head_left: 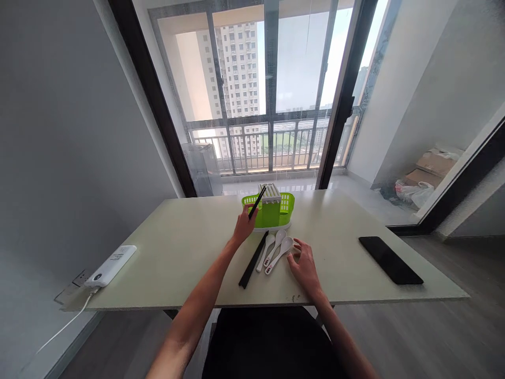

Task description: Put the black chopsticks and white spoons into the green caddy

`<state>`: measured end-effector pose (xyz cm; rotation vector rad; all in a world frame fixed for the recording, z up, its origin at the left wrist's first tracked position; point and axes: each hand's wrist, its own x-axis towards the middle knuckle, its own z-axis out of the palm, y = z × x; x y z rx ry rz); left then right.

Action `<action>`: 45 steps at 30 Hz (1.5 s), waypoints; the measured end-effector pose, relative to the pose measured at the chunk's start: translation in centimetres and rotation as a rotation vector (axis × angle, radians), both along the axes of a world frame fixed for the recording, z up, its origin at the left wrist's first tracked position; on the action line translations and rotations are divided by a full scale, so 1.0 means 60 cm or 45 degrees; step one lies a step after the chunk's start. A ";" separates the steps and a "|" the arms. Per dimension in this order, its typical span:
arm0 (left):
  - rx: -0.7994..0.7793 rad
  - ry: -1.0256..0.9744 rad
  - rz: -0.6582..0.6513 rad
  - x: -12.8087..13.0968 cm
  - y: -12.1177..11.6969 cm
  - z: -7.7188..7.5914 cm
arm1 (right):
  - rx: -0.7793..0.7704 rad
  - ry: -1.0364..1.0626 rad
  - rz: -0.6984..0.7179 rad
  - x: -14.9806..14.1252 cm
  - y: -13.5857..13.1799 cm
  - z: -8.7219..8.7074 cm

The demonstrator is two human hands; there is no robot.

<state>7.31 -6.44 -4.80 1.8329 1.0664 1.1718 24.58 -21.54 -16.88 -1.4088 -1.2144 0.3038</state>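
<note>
My left hand [244,223] is closed on a black chopstick [258,200], its tip raised toward the green cutlery holder [287,206] with a white slotted insert [269,193] at the table's far middle. On the table in front of the holder lie more black chopsticks [252,261] and three white spoons [276,249] side by side. My right hand [303,264] rests on the table with fingers spread, its fingertips touching the rightmost spoon's bowl.
A white power bank [111,265] with a cable sits at the table's left edge. A black phone [390,259] lies flat at the right. Behind the pale table [181,247] is a glass balcony door; boxes and bags lie on the floor at right.
</note>
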 end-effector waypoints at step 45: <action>-0.412 -0.561 -0.128 -0.001 -0.124 -0.046 | -0.091 0.163 0.421 -0.015 -0.025 0.057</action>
